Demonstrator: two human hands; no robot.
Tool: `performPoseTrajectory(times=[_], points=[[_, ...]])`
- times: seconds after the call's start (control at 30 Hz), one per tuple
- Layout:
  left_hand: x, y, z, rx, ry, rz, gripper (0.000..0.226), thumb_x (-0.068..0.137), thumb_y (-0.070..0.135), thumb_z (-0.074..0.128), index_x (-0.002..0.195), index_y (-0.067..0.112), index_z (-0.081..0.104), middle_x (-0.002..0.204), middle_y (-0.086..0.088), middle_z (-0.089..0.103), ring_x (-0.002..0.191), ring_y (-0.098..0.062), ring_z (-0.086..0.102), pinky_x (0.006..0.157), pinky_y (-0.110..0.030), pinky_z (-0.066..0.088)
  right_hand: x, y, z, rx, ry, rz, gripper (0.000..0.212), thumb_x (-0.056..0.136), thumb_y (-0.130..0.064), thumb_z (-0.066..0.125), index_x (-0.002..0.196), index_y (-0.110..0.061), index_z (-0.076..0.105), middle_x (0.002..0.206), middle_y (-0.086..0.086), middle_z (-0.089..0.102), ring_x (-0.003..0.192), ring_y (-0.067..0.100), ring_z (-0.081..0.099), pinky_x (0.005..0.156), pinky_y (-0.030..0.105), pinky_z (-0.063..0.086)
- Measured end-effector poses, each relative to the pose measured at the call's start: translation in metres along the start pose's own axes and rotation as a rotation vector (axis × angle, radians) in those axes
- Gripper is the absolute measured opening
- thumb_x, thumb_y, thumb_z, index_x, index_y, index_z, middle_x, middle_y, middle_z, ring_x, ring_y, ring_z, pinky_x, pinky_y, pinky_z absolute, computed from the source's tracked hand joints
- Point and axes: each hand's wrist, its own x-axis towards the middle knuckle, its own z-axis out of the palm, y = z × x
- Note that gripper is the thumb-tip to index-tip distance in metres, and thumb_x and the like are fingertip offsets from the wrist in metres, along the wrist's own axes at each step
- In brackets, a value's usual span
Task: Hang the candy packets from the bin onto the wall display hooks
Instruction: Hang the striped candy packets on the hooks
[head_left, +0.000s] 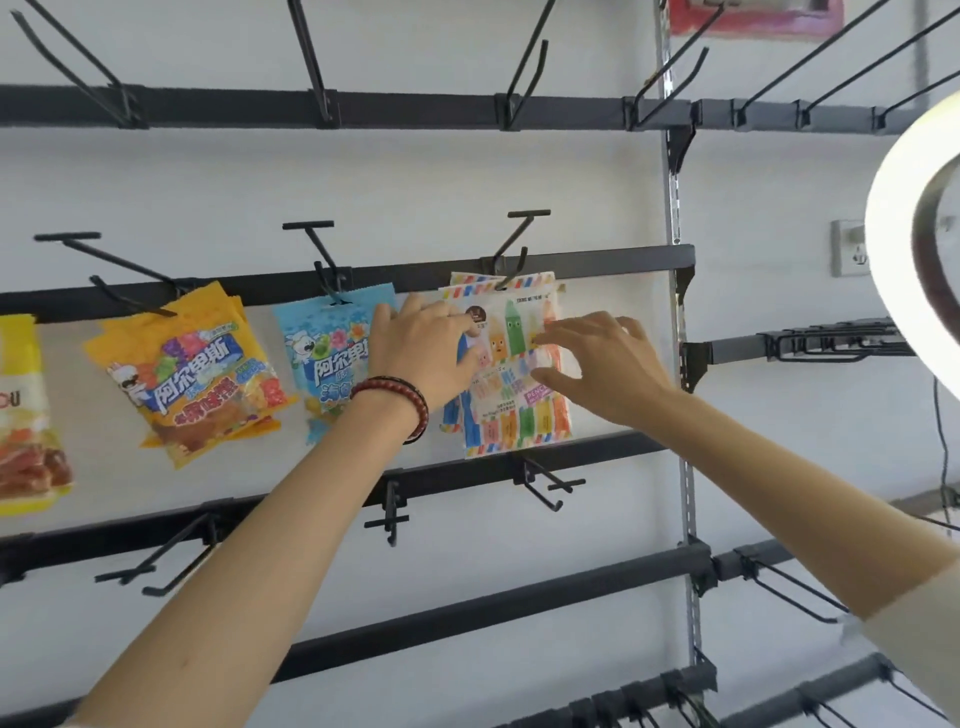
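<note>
White candy packets with coloured pencil figures (511, 332) hang on a black hook (511, 270) of the middle rail. My left hand (423, 348), with a bead bracelet on the wrist, lies against the front packet's left side with fingers spread. On the packet's right side, the fingertips of my right hand (597, 364) touch it, fingers straight. Blue packets (324, 358) hang on the hook to the left, and orange packets (189, 374) further left. The bin is out of view.
Yellow packets (23, 415) hang at the far left edge. Bare black hooks (545, 480) stick out from the rails above and below. A ring light (904, 244) intrudes at the right. A steel upright (680, 364) bounds the panel.
</note>
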Motion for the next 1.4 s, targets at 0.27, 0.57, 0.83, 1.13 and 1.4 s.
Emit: performPoseTrajectory(times=[0.27,0.57,0.83,1.13,1.4], points=[[-0.035,-0.022,-0.005,-0.062,0.046,-0.087,0.022,0.091,0.037,0.047,0.101,0.027,0.064,0.102,0.008,0.066,0.098,-0.018,0.056,0.076,-0.031,0.039,-0.02,-0.025,0.003,0.173,0.125,-0.066,0.037,0.09,-0.052,0.049,0.114,-0.028,0.064,0.115,-0.006,0.065,0.106,0.016,0.054,0.096,0.037,0.035],[-0.108,-0.064,-0.04,0.059,-0.024,-0.235,0.021,0.09,0.042,0.048,0.095,0.03,0.064,0.091,0.016,0.066,0.08,-0.006,0.052,0.052,-0.021,0.032,-0.012,-0.115,0.003,0.403,0.165,-0.255,0.034,0.087,-0.055,0.051,0.103,-0.028,0.067,0.096,-0.011,0.067,0.095,0.015,0.059,0.078,0.03,0.039],[-0.185,-0.134,-0.094,0.194,-0.114,-0.371,0.021,0.089,0.042,0.047,0.093,0.029,0.063,0.09,0.016,0.066,0.084,-0.008,0.059,0.064,-0.025,0.042,-0.019,-0.227,-0.01,0.528,0.12,-0.365,0.029,0.088,-0.048,0.052,0.106,-0.03,0.066,0.104,-0.009,0.067,0.106,0.018,0.057,0.082,0.032,0.042],[-0.351,-0.221,-0.125,0.202,-0.297,-0.384,0.017,0.089,0.038,0.045,0.093,0.032,0.06,0.092,0.014,0.064,0.088,-0.008,0.058,0.063,-0.025,0.04,-0.094,-0.377,0.024,0.585,0.01,-0.389,0.022,0.085,-0.042,0.058,0.098,-0.026,0.068,0.093,-0.008,0.068,0.095,0.023,0.059,0.081,0.035,0.039],[-0.587,-0.258,-0.089,0.06,-0.656,-0.433,0.015,0.089,0.034,0.044,0.089,0.027,0.058,0.089,0.008,0.065,0.085,-0.016,0.062,0.066,-0.029,0.042,-0.289,-0.497,0.107,0.486,-0.656,-0.226,0.031,0.09,-0.046,0.049,0.113,-0.03,0.061,0.111,-0.011,0.064,0.109,0.016,0.054,0.092,0.033,0.037]])
